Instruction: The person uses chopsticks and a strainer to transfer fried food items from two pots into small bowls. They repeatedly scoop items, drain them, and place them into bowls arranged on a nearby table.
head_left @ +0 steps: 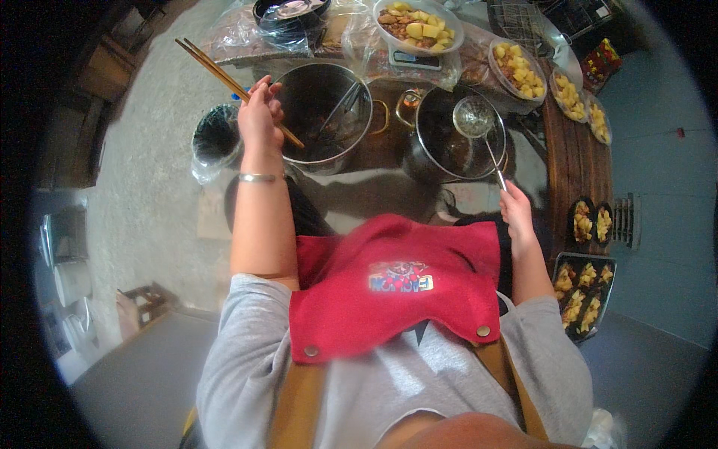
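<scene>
My left hand is closed around a pair of long wooden chopsticks, one end pointing up and left, the other over the rim of a large dark pot. Metal tongs lean inside that pot. My right hand grips the handle of a wire mesh skimmer, whose round basket is over the second pot on the right. What lies in both pots is too dark to tell. A bowl of potato chunks and brown pieces of food rests on a kitchen scale beyond the pots.
Oval plastic bowls of similar food line the wooden table at right. Nearer are small black bowls and a tray with filled compartments. A bin lined with plastic stands left; a black pan is at the back.
</scene>
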Action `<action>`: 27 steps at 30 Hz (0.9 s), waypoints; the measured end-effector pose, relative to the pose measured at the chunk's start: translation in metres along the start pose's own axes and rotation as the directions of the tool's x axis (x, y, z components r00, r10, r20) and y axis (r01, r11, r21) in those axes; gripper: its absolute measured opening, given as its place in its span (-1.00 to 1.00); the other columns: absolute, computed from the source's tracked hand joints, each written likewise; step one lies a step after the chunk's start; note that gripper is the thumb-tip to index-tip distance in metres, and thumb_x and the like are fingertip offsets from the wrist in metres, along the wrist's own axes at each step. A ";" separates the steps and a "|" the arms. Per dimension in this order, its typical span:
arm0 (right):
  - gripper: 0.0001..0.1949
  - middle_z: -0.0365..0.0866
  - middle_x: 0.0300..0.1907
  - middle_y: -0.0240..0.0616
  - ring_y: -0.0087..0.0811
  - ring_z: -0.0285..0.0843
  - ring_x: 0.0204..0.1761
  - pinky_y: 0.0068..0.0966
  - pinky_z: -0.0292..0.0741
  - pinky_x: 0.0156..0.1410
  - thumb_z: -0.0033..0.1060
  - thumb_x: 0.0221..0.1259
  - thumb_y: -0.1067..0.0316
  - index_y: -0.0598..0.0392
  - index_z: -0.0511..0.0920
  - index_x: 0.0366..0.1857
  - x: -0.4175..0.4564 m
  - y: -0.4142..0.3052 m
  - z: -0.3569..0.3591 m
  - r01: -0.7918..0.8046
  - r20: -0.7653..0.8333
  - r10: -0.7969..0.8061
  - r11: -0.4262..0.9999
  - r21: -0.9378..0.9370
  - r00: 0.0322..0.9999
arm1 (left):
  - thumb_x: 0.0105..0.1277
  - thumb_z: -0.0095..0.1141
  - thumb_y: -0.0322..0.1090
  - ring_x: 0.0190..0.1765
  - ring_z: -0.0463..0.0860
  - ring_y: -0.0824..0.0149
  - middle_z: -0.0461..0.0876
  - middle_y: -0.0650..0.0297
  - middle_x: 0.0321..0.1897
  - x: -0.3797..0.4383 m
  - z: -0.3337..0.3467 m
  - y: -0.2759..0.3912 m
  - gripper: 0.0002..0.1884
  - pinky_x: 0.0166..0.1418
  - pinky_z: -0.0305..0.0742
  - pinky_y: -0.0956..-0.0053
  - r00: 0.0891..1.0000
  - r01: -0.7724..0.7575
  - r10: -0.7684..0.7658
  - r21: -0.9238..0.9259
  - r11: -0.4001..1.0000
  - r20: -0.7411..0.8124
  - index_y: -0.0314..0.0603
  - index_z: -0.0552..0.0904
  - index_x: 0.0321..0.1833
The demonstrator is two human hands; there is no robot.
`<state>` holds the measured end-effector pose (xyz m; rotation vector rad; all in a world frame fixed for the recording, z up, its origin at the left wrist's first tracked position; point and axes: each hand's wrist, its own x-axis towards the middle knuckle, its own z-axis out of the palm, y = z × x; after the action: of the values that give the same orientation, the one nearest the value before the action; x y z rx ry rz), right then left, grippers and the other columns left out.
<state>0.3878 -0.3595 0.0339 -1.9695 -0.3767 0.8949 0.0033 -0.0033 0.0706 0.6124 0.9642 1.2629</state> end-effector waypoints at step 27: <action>-0.60 0.50 0.11 -0.03 0.00 0.43 0.14 -0.22 0.37 0.24 0.01 0.18 0.23 0.12 0.50 0.09 0.213 0.044 0.054 0.106 0.119 -0.001 0.465 -0.879 0.993 | 0.35 -0.05 -0.26 -0.56 0.25 0.59 0.59 0.20 -0.13 0.007 0.026 -0.005 -0.67 -0.52 0.16 0.70 1.000 0.007 -0.004 0.164 0.986 -0.018 -0.21 0.51 0.12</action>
<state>0.4925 -0.2280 -0.1143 -2.8443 -1.1635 0.8182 0.0282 0.0059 0.0776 0.7270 1.0918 1.1934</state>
